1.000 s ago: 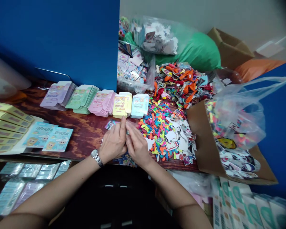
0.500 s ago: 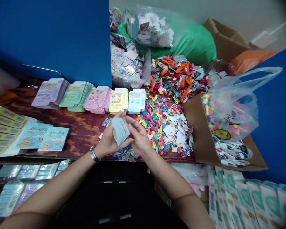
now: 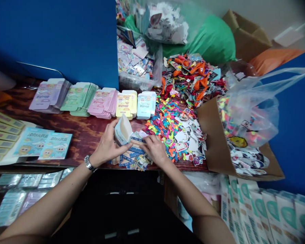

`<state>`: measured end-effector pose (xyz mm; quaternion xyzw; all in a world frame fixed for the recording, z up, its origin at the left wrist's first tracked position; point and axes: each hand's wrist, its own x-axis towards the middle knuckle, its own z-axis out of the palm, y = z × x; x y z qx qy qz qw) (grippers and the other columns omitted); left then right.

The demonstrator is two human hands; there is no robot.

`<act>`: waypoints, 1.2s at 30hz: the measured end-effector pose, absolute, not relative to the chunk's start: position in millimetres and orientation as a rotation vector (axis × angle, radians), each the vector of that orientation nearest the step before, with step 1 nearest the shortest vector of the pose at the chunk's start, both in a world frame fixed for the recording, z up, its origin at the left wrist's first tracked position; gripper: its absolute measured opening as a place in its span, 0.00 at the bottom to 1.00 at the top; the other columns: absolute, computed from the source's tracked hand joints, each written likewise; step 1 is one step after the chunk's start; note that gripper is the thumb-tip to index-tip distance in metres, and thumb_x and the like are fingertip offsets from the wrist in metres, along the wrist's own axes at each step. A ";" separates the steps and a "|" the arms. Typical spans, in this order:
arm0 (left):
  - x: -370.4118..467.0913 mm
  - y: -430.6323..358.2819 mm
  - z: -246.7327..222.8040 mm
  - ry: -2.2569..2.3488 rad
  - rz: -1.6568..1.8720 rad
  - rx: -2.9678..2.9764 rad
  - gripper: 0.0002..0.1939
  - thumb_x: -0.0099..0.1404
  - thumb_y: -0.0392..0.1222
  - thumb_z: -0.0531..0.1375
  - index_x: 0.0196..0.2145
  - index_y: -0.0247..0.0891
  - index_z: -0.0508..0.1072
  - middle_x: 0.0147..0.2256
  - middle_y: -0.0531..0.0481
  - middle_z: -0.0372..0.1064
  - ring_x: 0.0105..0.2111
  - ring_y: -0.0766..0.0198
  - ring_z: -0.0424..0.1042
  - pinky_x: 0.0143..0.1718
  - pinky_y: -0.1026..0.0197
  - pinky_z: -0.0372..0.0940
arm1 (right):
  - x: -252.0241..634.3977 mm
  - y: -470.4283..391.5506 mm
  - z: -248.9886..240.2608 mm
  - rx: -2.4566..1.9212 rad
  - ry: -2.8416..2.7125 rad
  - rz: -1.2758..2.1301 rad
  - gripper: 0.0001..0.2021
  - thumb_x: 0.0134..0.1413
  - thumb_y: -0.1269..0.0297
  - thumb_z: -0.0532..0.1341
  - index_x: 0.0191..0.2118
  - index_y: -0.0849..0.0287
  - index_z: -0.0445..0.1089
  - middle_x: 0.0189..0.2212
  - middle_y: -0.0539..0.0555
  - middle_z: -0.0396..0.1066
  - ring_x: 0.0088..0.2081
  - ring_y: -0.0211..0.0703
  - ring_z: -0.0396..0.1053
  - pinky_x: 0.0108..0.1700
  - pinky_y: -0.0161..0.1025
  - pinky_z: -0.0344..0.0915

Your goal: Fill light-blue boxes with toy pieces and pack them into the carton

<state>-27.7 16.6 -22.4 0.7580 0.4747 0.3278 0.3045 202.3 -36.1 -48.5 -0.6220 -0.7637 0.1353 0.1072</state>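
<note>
My left hand (image 3: 106, 144), with a metal-banded watch at the wrist, grips a small light blue paper box (image 3: 122, 131). The box is tilted, its open end facing up and to the right. Just beside it, my right hand (image 3: 155, 149) pinches a card with a dark blue strip (image 3: 138, 139). Below both hands lies a loose pile of printed cards (image 3: 133, 160) at the table's front edge. My right fingertips are low over that pile, and part of the card is under them.
Stacks of flat boxes, among them purple (image 3: 47, 96) and yellow ones (image 3: 126, 105), line the back. Small colourful pieces (image 3: 162, 118) and white-backed stickers (image 3: 193, 140) spread to the right, beside a cardboard box (image 3: 210, 135). Two blue packets (image 3: 55, 145) lie left.
My hands have moved apart. The blue box has been turned so its opening shows, staying in my left hand. My right hand has left the box and come down to the cards.
</note>
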 end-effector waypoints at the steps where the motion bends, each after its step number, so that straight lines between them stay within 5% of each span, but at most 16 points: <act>1: -30.1 16.9 -23.2 1.272 0.871 2.023 0.45 0.56 0.55 0.66 0.62 0.34 0.52 0.55 0.37 0.62 0.54 0.50 0.67 0.55 0.50 0.66 | 205.4 -34.9 -45.5 -1.773 -2.186 0.460 0.10 0.64 0.61 0.58 0.46 0.58 0.73 0.43 0.58 0.74 0.46 0.49 0.70 0.46 0.44 0.70; 7: -40.9 17.9 -28.0 1.415 0.900 2.268 0.32 0.59 0.55 0.65 0.54 0.34 0.63 0.46 0.41 0.67 0.47 0.52 0.69 0.50 0.52 0.66 | 232.8 -25.1 12.7 -1.544 -1.698 0.452 0.10 0.66 0.63 0.56 0.46 0.54 0.73 0.38 0.52 0.76 0.38 0.42 0.73 0.41 0.40 0.70; 11: -34.2 13.1 -30.2 1.389 0.852 2.398 0.31 0.61 0.54 0.64 0.55 0.34 0.63 0.45 0.40 0.67 0.46 0.51 0.68 0.48 0.51 0.66 | 223.1 -15.3 34.2 -1.395 -1.922 0.248 0.12 0.66 0.66 0.56 0.49 0.50 0.74 0.39 0.52 0.76 0.41 0.44 0.72 0.45 0.43 0.69; 20: -11.9 -0.7 -33.5 1.311 0.796 2.393 0.30 0.63 0.46 0.62 0.59 0.36 0.59 0.50 0.39 0.66 0.50 0.50 0.65 0.52 0.48 0.63 | 170.6 -16.4 7.3 -1.228 -1.984 0.277 0.16 0.66 0.72 0.51 0.54 0.57 0.69 0.48 0.60 0.69 0.54 0.44 0.68 0.55 0.43 0.70; 26: -19.8 7.6 -33.0 1.373 0.809 2.324 0.34 0.61 0.53 0.63 0.60 0.36 0.60 0.50 0.38 0.66 0.50 0.47 0.66 0.51 0.47 0.64 | 246.8 -25.7 5.8 -1.586 -1.990 0.391 0.12 0.64 0.61 0.59 0.51 0.55 0.70 0.44 0.57 0.71 0.46 0.46 0.70 0.48 0.45 0.71; 30: -14.8 7.3 -35.7 1.319 0.807 2.307 0.35 0.62 0.55 0.62 0.60 0.35 0.59 0.52 0.38 0.66 0.53 0.48 0.66 0.55 0.48 0.63 | 270.0 -41.5 -25.1 -1.834 -2.382 0.479 0.21 0.53 0.56 0.68 0.51 0.57 0.71 0.46 0.60 0.70 0.48 0.54 0.68 0.46 0.48 0.70; 36: -8.5 5.6 -37.0 1.229 0.783 2.296 0.36 0.62 0.56 0.62 0.62 0.38 0.57 0.53 0.39 0.65 0.53 0.49 0.66 0.55 0.47 0.64 | 266.2 -46.8 -48.2 -1.912 -2.375 0.365 0.20 0.56 0.58 0.66 0.53 0.56 0.69 0.47 0.59 0.68 0.49 0.52 0.66 0.48 0.46 0.68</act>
